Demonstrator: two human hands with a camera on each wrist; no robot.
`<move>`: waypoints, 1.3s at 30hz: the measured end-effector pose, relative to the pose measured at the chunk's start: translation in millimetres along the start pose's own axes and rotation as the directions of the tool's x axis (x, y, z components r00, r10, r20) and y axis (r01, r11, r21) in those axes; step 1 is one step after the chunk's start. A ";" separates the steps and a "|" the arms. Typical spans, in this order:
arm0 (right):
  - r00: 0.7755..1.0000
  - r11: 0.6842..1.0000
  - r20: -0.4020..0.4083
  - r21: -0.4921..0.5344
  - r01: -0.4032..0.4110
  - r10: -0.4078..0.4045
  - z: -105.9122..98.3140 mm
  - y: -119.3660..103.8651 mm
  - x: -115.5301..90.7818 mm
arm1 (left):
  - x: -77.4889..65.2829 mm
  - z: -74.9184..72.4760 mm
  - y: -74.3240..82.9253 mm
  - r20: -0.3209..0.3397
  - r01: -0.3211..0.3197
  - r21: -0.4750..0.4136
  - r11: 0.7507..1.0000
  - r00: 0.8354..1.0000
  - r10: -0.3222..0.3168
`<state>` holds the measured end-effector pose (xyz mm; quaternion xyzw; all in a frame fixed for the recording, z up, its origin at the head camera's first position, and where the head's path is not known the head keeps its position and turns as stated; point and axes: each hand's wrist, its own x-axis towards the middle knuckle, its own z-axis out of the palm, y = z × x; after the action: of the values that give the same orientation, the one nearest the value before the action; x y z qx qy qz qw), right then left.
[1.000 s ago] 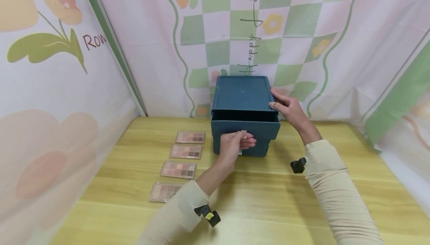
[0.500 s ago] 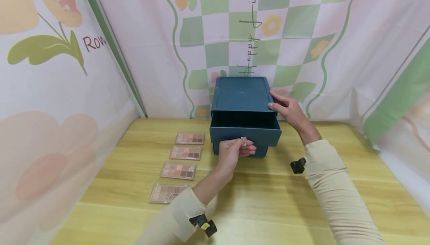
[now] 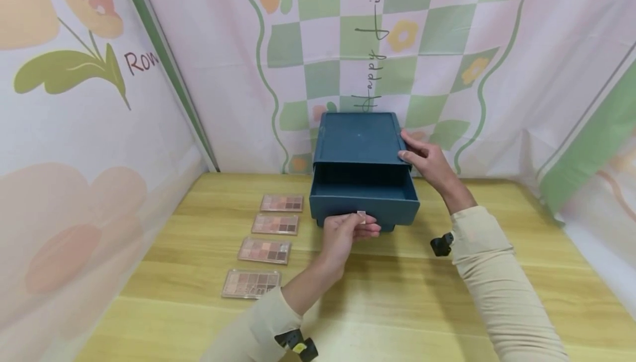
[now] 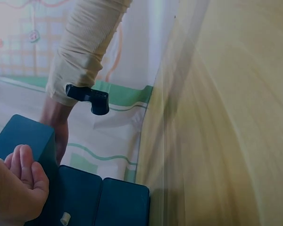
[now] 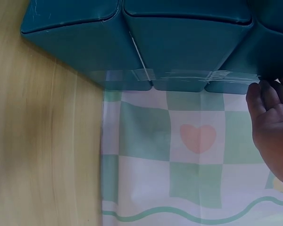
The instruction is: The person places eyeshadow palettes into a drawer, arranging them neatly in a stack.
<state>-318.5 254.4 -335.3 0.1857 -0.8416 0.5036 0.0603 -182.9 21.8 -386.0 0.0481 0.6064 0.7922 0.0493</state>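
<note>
A dark blue drawer unit (image 3: 365,138) stands at the back of the table, its top drawer (image 3: 365,207) pulled out and its visible inside bare. At the drawer front, my left hand (image 3: 343,235) pinches a small pale knob (image 3: 361,217) between thumb and fingers. My right hand (image 3: 429,166) holds the unit's upper right edge. In the left wrist view, two lower drawers (image 4: 122,202) sit shut under the pulled-out one, and one shows a pale knob (image 4: 65,218). From the right wrist, the fingers (image 5: 269,96) touch the unit's side, where clear tape runs across the tiers.
Several eyeshadow palettes (image 3: 264,251) lie in a column on the wooden table (image 3: 397,307), left of the drawer unit. The nearest palette (image 3: 250,283) is close to the left sleeve. A patterned curtain (image 3: 323,36) hangs right behind the unit.
My left hand has drawn the top drawer out toward me, from a narrow gap to a wide opening. The right hand has stayed on the unit's edge.
</note>
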 end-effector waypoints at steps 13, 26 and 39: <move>1.000 1.000 0.005 -0.005 -0.004 0.004 -0.7 1.5 -0.2 | -16.5 0.4 -2.9 0.027 0.003 -0.006 1.000 1.000 -0.003; 1.000 1.000 0.006 0.007 0.011 -0.011 0.7 2.0 -1.3 | -32.4 -2.3 -3.7 0.088 0.031 -0.011 0.999 0.996 -0.030; 1.000 1.000 0.010 -0.006 0.004 -0.004 0.9 1.9 -2.7 | -40.2 -3.6 -5.4 0.106 0.036 0.008 0.999 0.994 -0.037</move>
<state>-316.6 255.1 -338.1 0.1897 -0.8429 0.5002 0.0577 -143.5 14.3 -392.8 0.0791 0.6060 0.7857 0.0958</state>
